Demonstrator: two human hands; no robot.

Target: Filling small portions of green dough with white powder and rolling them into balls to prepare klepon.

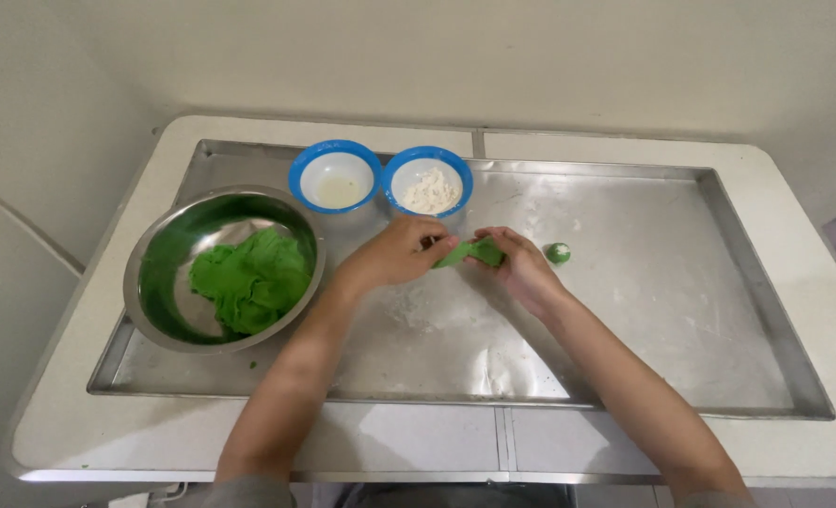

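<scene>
Open tray to the right, crowded to the left

The left is blocked by the steel bowl (225, 268) and two blue bowls (335, 176); right of the small green ball (557, 252), bare tray (719, 310) is left.

I watch the left hand (394, 254) and right hand (521, 268) pinch a green dough strip (469, 252) mid-tray (625, 376), dough bowl (159, 249) at the left edge.

Both forearms reach forward and come together at the middle. The left hand (401, 252) is curled, knuckles up, fingers pinched closed. The right hand (519, 265) faces it — thumb and fingers also pinched — with fingertips almost meeting.
</scene>
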